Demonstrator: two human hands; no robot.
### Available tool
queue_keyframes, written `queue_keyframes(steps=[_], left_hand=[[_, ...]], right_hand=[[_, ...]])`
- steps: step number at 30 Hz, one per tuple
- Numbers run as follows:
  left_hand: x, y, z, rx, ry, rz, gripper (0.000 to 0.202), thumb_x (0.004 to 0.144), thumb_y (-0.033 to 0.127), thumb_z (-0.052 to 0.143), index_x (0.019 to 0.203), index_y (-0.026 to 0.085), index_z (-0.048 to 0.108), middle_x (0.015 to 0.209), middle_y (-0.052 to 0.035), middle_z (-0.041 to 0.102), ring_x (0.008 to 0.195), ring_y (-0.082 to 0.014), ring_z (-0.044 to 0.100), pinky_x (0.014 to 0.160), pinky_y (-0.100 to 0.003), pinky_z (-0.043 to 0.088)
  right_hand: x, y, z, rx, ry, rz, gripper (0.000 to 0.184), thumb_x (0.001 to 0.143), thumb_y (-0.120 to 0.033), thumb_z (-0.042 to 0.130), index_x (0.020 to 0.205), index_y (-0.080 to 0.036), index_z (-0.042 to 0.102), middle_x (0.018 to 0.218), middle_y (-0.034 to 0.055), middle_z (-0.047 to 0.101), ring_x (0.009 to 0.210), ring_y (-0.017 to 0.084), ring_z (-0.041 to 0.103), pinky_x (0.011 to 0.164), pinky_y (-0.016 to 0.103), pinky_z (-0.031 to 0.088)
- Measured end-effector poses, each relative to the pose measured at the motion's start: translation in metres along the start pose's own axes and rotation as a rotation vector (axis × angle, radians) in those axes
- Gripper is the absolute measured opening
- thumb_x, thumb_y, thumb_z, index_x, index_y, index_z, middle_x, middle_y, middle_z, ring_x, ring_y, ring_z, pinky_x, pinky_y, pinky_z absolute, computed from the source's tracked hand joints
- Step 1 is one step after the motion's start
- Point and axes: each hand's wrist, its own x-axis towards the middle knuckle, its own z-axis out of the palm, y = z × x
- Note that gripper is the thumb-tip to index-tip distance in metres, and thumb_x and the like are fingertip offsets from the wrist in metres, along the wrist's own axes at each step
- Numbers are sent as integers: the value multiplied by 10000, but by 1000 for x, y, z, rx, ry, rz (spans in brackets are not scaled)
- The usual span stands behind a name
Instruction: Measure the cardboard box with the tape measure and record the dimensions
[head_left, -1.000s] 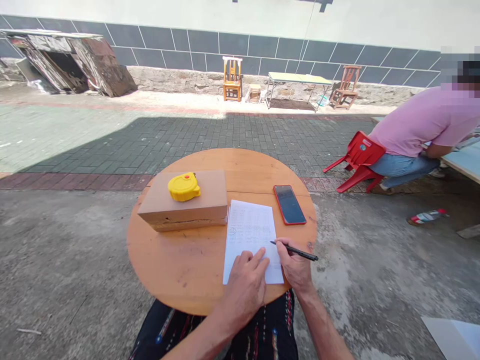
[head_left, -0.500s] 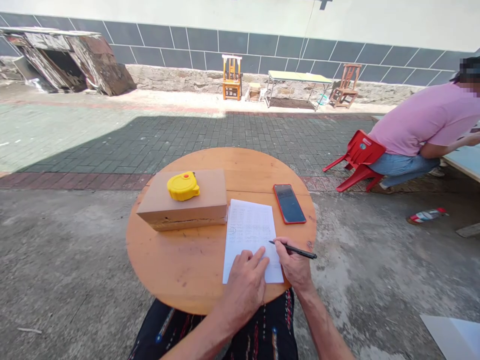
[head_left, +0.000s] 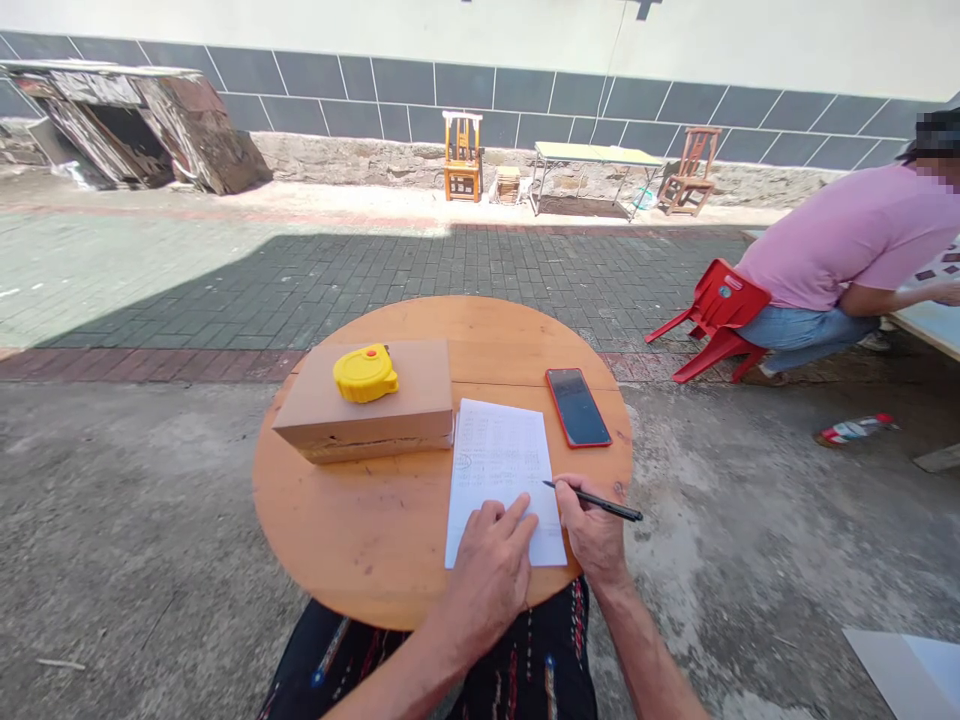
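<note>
A white sheet of paper (head_left: 501, 440) with rows of handwriting lies on the round wooden table (head_left: 360, 530). My left hand (head_left: 495, 550) rests on its lower part, fingers stretched out and pressing it flat. My right hand (head_left: 596, 535) grips a black pen (head_left: 604, 503) at the paper's right edge, with the tip at the end of the lowest written rows. Whether the tip touches the paper I cannot tell. The writing is too small to read.
On the table's left a cardboard box (head_left: 375, 430) carries a yellow tape measure (head_left: 366, 374). A red-cased phone (head_left: 578, 407) lies right of the paper. A person in a pink shirt (head_left: 847, 235) sits on a red plastic chair (head_left: 724, 310) at another table; a bottle (head_left: 855, 430) lies on the ground.
My right hand and the pen have shifted slightly to the right along the row. My left hand and the paper have stayed put. The seated person's arm has moved a little.
</note>
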Motion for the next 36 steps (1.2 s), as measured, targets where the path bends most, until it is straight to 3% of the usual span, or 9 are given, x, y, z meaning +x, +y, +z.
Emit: queue_keyframes(steps=[13,27,32,36], left_hand=[[1,-1,0,3,-1,6,330,899,76,454,1155,223,600,1410,7,550,988,-252,476,858,-442,483],[1,0,0,11,-15,4,321,886,70,460,1139,219,591,1420,14,539,990,-259,469,864,-452,486],[1,-1,0,0,-1,7,325,890,68,457,1145,218,594,1415,6,542,987,-256,473,871,-455,485],[1,-1,1,2,11,8,330,890,70,461,1149,224,595,1411,11,547,986,-255,478,858,-452,488]], right_hand=[[2,2,2,-25,-63,2,269,860,-378,529,786,-186,702,758,58,734,703,216,666,672,304,540],[1,-3,0,52,-34,25,216,816,-350,577,707,-195,680,659,21,691,633,195,630,637,295,508],[0,-1,-2,154,11,86,232,874,-383,559,803,-190,665,472,-55,556,434,148,542,470,257,459],[2,3,-2,190,91,95,231,883,-398,587,912,-184,672,554,-37,618,498,153,588,545,274,507]])
